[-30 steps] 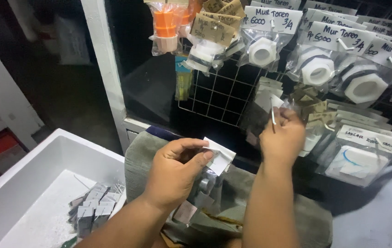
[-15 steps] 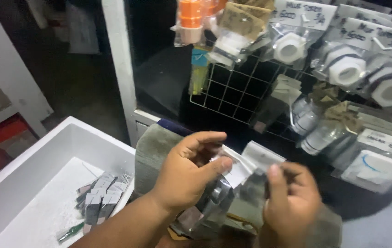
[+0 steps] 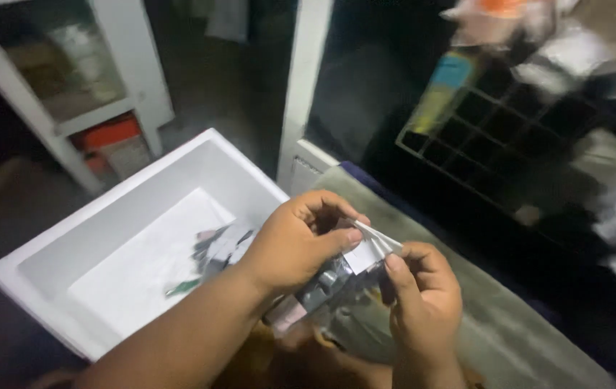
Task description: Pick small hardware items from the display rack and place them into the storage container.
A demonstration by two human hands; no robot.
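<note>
Two hands meet low in the head view, both on one stack of small packets (image 3: 337, 277) (grey bodies, white header cards; exact count can't be told, blurred). The left hand (image 3: 297, 245) wraps the stack from above, its grip clamped on it, thumb pressing the white card. The right hand (image 3: 423, 302) pinches the top card's edge between thumb and forefinger, grip closed on it. The stack sits between the hands, over one grey-green cloth (image 3: 510, 338). Just left stands one white foam box (image 3: 113, 238), open, with a loose pile of similar packets (image 3: 218, 248) inside, roughly a handful. One wire grid rack (image 3: 495, 151) hangs upper right with several bagged items, too blurred to count. One white cabinet (image 3: 70, 94) stands upper left.
</note>
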